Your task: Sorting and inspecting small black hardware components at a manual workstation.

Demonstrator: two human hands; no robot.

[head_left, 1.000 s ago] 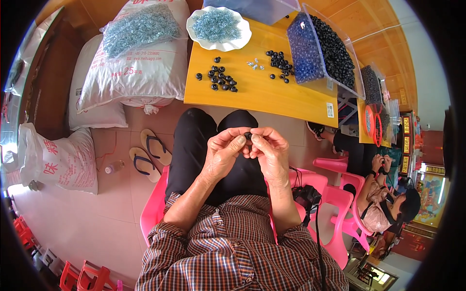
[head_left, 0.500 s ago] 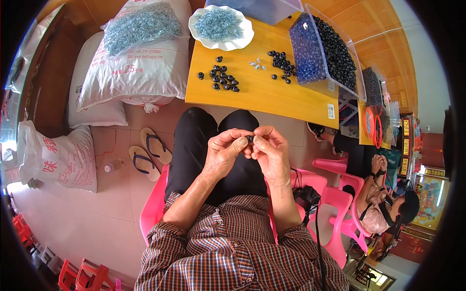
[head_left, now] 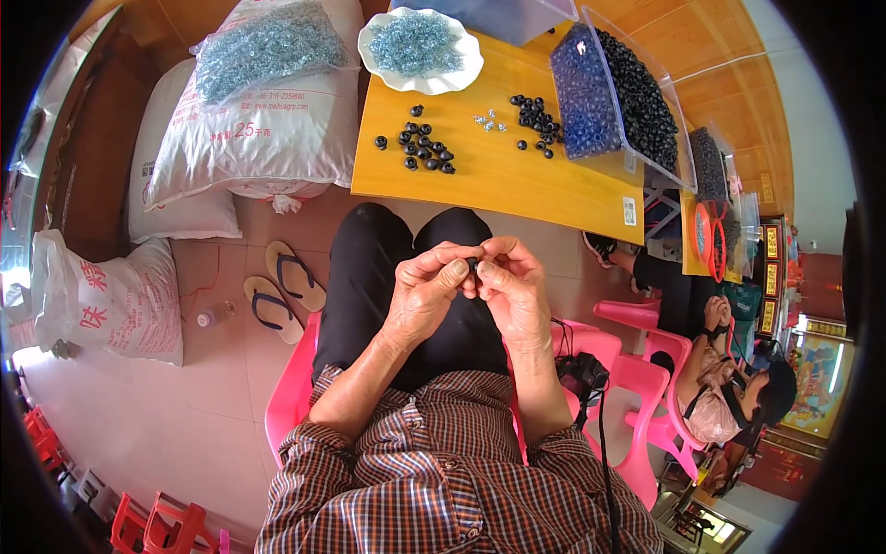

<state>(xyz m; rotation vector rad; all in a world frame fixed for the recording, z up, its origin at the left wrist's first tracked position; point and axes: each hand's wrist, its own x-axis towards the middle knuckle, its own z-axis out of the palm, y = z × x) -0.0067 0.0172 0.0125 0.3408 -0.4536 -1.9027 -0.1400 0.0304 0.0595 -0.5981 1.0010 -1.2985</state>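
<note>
Above my lap, my left hand and my right hand meet at their fingertips. A small round black piece is pinched between the thumbs and fingers of both. Most of it is hidden by my fingertips. On the yellow table beyond my knees lie several black ball-like pieces with holes at the left. A second cluster of smaller black pieces lies further right. Between the clusters sit a few small clear pieces.
A white scalloped plate of clear pieces stands at the table's far left. A clear bin full of black pieces stands right. Large white sacks lean left of the table. Sandals lie on the floor; another person sits right.
My fingertips have shifted very slightly around the black piece, which stays pinched between both hands. The things on the table have not moved.
</note>
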